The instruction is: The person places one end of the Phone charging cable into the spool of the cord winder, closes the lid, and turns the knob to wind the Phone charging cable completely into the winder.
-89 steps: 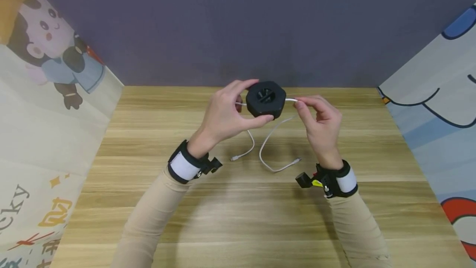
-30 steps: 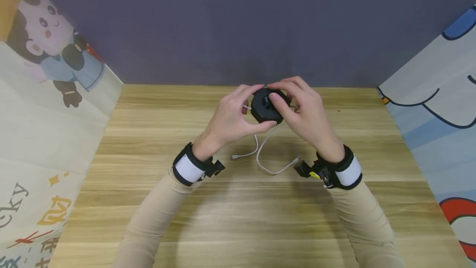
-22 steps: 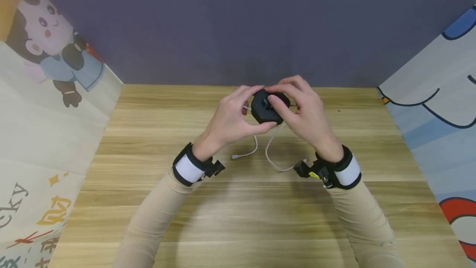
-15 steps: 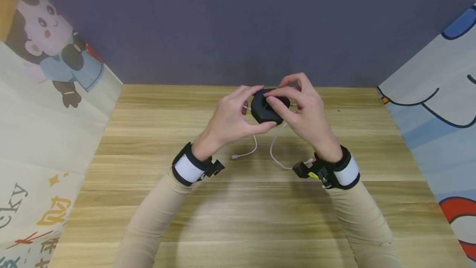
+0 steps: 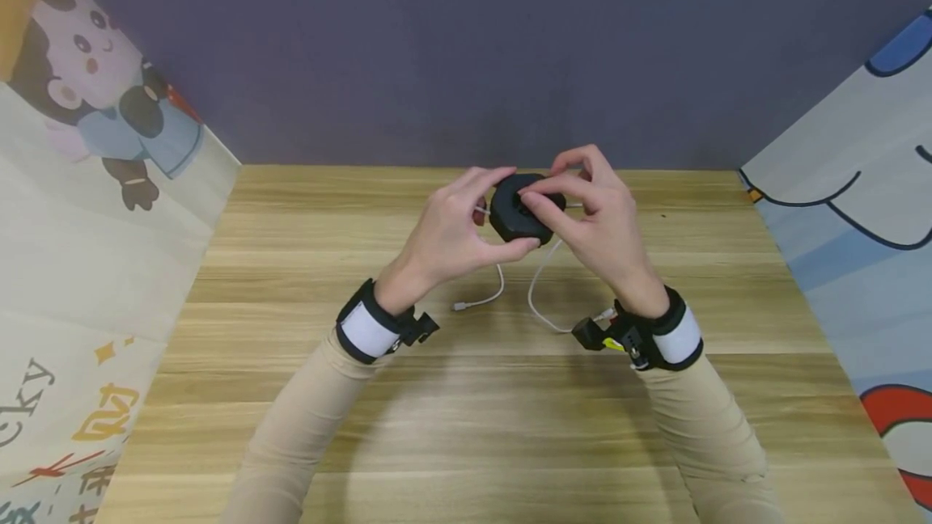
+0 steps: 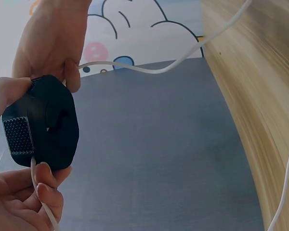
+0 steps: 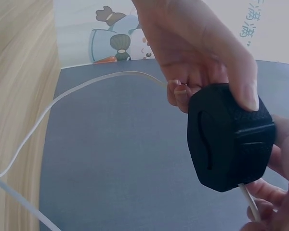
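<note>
My left hand [image 5: 455, 225] grips a black hexagonal cable winder [image 5: 512, 221] by its edges, holding it above the table. A round recess with a small knob lies at the winder's centre. There the thumb and index finger of my right hand [image 5: 600, 217] pinch the knob, mostly hiding it. A white cable [image 5: 535, 289] leaves the winder on both sides and hangs to the table. In the left wrist view, the cable [image 6: 159, 71] passes by the curled lower fingers of each hand. One plug [image 5: 460, 306] shows near the left wrist; the other is partly behind the right wrist strap.
A wood-grain table [image 5: 466, 427] lies below, with a dark grey wall [image 5: 466, 47] behind it. Cartoon-printed panels stand left [image 5: 65, 225] and right [image 5: 859, 225]. A tiny dark speck sits on the table at the right.
My right hand has left the cable at the winder's right side and gone to its central knob, where the fingers have shifted. The right-hand cable end has slid right. My left hand keeps its grip.
</note>
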The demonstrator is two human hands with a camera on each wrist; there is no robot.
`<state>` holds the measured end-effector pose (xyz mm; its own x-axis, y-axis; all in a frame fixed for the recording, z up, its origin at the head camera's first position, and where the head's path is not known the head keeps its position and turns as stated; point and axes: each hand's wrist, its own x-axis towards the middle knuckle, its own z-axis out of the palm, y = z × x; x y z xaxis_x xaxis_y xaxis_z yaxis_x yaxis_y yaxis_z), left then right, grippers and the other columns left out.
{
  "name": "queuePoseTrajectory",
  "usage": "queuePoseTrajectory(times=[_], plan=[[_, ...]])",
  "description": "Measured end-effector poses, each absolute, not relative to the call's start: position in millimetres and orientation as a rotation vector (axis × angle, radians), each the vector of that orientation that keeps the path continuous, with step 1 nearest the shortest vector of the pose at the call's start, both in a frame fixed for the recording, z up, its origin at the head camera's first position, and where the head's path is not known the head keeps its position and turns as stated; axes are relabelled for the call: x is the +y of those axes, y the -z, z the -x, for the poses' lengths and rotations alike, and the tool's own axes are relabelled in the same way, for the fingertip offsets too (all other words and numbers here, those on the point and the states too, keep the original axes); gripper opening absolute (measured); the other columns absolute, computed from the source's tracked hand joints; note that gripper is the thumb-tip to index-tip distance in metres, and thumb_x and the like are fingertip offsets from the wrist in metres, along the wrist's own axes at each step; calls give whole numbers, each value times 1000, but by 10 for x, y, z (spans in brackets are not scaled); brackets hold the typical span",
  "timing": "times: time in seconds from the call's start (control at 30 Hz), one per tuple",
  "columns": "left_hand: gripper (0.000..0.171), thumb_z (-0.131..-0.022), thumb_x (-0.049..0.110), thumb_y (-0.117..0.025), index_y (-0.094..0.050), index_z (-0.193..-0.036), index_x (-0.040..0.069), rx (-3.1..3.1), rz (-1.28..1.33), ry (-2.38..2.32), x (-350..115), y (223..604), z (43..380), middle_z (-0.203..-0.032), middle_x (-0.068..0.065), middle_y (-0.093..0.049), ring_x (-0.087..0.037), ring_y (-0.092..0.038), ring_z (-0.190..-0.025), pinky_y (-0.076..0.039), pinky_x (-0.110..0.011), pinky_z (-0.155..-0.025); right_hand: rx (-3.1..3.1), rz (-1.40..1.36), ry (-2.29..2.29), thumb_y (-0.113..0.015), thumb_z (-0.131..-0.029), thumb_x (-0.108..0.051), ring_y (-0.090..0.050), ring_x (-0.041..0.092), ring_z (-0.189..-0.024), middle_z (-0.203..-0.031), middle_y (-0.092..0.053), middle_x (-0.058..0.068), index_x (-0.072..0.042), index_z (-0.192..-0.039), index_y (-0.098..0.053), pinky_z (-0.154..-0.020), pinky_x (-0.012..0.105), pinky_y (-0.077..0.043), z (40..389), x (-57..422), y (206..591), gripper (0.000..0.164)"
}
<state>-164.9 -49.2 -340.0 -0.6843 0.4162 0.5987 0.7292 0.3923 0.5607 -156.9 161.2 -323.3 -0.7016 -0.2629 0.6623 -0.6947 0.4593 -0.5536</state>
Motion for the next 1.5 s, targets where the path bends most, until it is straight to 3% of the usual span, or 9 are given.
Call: queuePoseTrajectory(times=[0.2, 0.43, 0.6, 0.73, 0.87, 0.93, 1.0, 1.2, 1.5], plan=[[78, -75, 35, -92, -62, -134, -6, -2285, 1007, 1185, -497, 3408, 1662, -117, -16, -69, -19, -64, -78, -54, -23, -66, -2262, -898, -1147, -80, -88, 0, -43, 19, -72, -111, -58, 18, -4, -102, -80, -63, 27, -34, 1597, 1667, 3215, 14], [75, -75, 33, -92, -63, -133, -4, -2270, 1026, 1186, -500, 3429, 1675, -123, -16, -69, -17, -65, -84, -55, -23, -66, -2397, -910, -1147, -79, -90, -3, -49, 12, -72, -115, -58, 13, -11, -100, -82, -58, 22, -38, 1609, 1700, 3156, 13], [75, -76, 33, -91, -62, -135, -3, -2288, 1021, 1211, -513, 3443, 1679, -125, -15, -68, -18, -66, -91, -57, -25, -69, -2474, -972, -1122, -80, -92, -16, -49, 13, -75, -127, -62, 8, -16, -108, -80, -57, 24, -38, 1630, 1727, 3144, 16], [77, -77, 32, -89, -59, -139, -2, -2335, 996, 1215, -540, 3453, 1680, -127, -16, -67, -19, -68, -94, -58, -23, -73, -2528, -1056, -1104, -81, -90, -35, -44, 14, -74, -138, -60, 5, -18, -119, -76, -57, 25, -34, 1653, 1770, 3154, 34], [78, -77, 29, -89, -58, -141, -4, -2346, 998, 1201, -565, 3457, 1678, -126, -17, -67, -20, -68, -92, -58, -23, -75, -2553, -1125, -1101, -87, -84, -34, -53, 16, -103, -145, -57, 6, -18, -126, -73, -71, 27, -42, 1680, 1804, 3169, 47], [79, -76, 29, -90, -58, -140, -4, -2335, 1008, 1184, -572, 3462, 1677, -125, -18, -67, -20, -68, -91, -57, -23, -75, -2550, -1158, -1108, -90, -81, -28, -52, 20, -122, -145, -57, 7, -17, -127, -72, -85, 31, -47, 1691, 1812, 3174, 50], [80, -75, 31, -91, -59, -140, -4, -2318, 1014, 1162, -576, 3472, 1678, -122, -17, -68, -20, -67, -89, -57, -24, -75, -2536, -1192, -1123, -91, -79, -22, -53, 24, -130, -146, -57, 8, -15, -127, -72, -97, 35, -48, 1700, 1820, 3179, 53], [81, -75, 33, -91, -59, -140, -4, -2310, 1025, 1134, -587, 3491, 1674, -122, -17, -69, -20, -66, -90, -57, -30, -77, -2476, -1259, -1147, -90, -79, -22, -55, 31, -132, -144, -58, 11, -12, -127, -72, -109, 28, -43, 1712, 1831, 3207, 53], [84, -79, 36, -88, -53, -148, 1, -2383, 1030, 1152, -632, 3515, 1655, -131, -13, -66, -22, -64, -109, -46, -45, -101, -2423, -1252, -1130, -90, -80, -19, -57, 28, -129, -141, -60, 10, -12, -122, -73, -105, 23, -45, 1685, 1823, 3227, 46]])
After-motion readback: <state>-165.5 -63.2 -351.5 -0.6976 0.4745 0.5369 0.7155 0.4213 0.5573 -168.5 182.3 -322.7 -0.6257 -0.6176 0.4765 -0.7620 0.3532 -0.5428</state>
